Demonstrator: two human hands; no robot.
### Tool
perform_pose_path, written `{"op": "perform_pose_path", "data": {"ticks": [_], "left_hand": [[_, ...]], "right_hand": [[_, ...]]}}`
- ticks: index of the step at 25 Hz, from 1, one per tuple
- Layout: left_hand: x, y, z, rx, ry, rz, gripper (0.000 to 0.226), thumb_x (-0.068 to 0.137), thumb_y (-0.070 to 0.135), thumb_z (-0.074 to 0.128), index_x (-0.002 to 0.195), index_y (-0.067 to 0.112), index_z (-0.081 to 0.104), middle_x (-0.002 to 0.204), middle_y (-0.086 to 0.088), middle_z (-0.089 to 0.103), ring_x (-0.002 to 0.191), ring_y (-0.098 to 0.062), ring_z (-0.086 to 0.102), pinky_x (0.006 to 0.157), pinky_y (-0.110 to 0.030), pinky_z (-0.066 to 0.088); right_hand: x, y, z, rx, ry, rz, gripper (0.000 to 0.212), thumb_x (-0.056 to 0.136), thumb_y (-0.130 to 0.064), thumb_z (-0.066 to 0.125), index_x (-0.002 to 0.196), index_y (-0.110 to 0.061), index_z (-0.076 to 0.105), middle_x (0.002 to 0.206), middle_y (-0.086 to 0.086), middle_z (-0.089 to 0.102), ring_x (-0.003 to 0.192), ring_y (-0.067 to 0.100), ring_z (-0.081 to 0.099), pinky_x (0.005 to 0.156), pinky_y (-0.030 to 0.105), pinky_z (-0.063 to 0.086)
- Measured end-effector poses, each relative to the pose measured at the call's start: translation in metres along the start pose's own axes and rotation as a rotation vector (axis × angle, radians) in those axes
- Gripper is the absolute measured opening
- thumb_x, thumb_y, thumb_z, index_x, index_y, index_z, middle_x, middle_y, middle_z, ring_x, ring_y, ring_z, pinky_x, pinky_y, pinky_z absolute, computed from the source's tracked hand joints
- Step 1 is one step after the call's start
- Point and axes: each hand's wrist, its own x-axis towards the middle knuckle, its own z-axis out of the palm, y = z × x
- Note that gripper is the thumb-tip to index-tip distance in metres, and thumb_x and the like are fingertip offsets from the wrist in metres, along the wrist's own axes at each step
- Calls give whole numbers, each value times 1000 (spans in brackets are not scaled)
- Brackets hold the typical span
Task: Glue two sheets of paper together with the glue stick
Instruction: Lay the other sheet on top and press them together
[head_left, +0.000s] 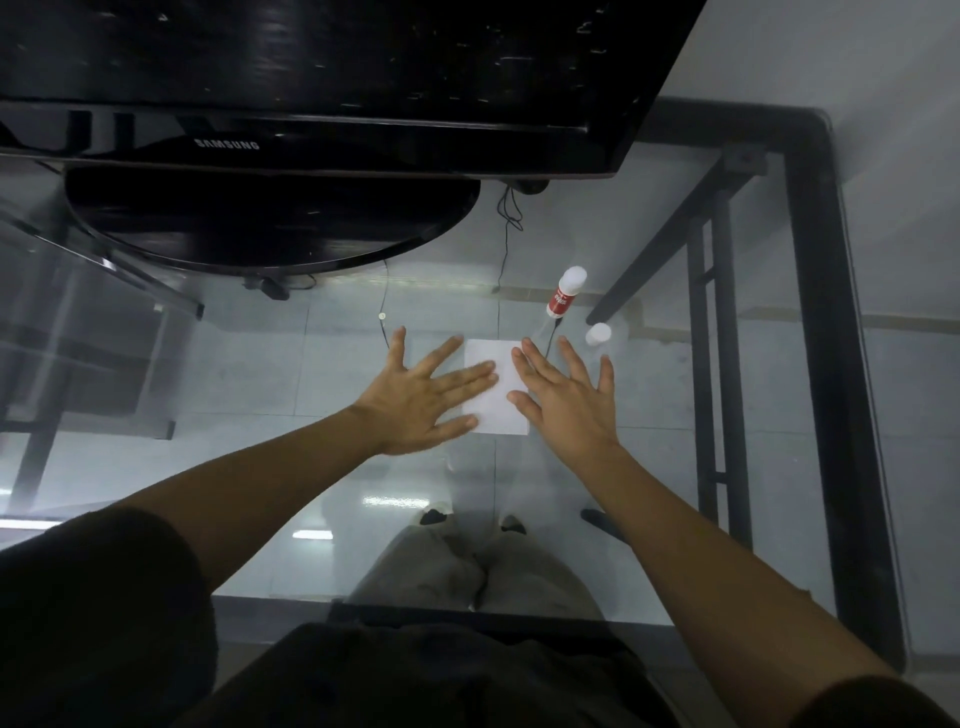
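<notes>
A small white paper (497, 400) lies flat on the glass table, and I cannot tell whether it is one sheet or two stacked. My left hand (423, 397) rests palm down with fingers spread over the paper's left edge. My right hand (566, 395) lies flat, fingers apart, over its right edge. Neither hand holds anything. The glue stick (565, 293), red and white, stands on the glass just beyond the paper to the right. Its white cap (597, 334) sits apart from it, close to my right hand's fingertips.
A black monitor (311, 78) on a round black base (270, 223) fills the far left of the glass table (260, 374). Thin black cables (503, 244) run down behind the paper. The table's black metal frame (826, 338) borders the right side.
</notes>
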Motion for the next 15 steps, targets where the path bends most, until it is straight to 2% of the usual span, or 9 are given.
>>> {"op": "perform_pose_path", "data": {"ticks": [2, 4, 5, 7, 9, 10, 15], "left_hand": [[-17, 8, 9, -11, -21, 96, 62, 81, 68, -11, 134, 44, -34, 141, 21, -34, 131, -19, -39, 99, -67, -25], [-29, 16, 18, -20, -27, 143, 62, 81, 70, -10, 133, 46, -34, 141, 23, -32, 131, -18, -39, 96, -63, -31], [-32, 19, 21, -53, -15, 111, 61, 81, 69, -12, 133, 46, -34, 144, 23, -29, 132, -17, -38, 97, -61, -32], [-28, 23, 21, -189, 48, -95, 59, 82, 65, -14, 134, 44, -32, 152, 19, -19, 138, -18, -30, 102, -59, -27], [-16, 30, 16, -310, 109, -316, 56, 89, 58, -6, 137, 39, -27, 155, 13, -16, 141, -18, -25, 107, -58, -19], [-9, 34, 15, -330, 122, -372, 56, 92, 55, 0, 138, 36, -26, 155, 12, -17, 139, -18, -26, 108, -58, -16], [10, 48, 20, -252, 121, -406, 58, 92, 53, 0, 138, 33, -27, 158, 9, -16, 135, -18, -30, 106, -62, -15]], "right_hand": [[-1, 0, 0, 2, 4, -4, 58, 94, -53, 22, 145, -32, 4, 156, -13, 6, 144, 22, -3, 111, 57, -1], [0, -1, 0, -1, -3, -3, 59, 93, -53, 22, 145, -32, 4, 156, -12, 5, 144, 22, -3, 111, 57, -1], [-1, -1, 1, -4, -5, -1, 59, 93, -53, 22, 145, -32, 3, 156, -12, 5, 144, 22, -3, 111, 57, -1], [-1, -2, 2, -11, -4, 3, 58, 94, -53, 20, 145, -32, 2, 156, -14, 3, 144, 22, -4, 111, 57, 0], [0, -2, 3, -13, -2, 5, 58, 94, -52, 20, 145, -32, 0, 157, -13, 2, 144, 22, -5, 111, 56, 1], [0, -2, 4, -16, 1, 4, 59, 94, -52, 20, 145, -31, 0, 157, -13, 2, 144, 22, -5, 112, 56, 1], [1, -2, 8, -41, 6, 6, 60, 94, -52, 20, 145, -30, -1, 157, -10, 2, 144, 24, -4, 112, 56, 1]]}}
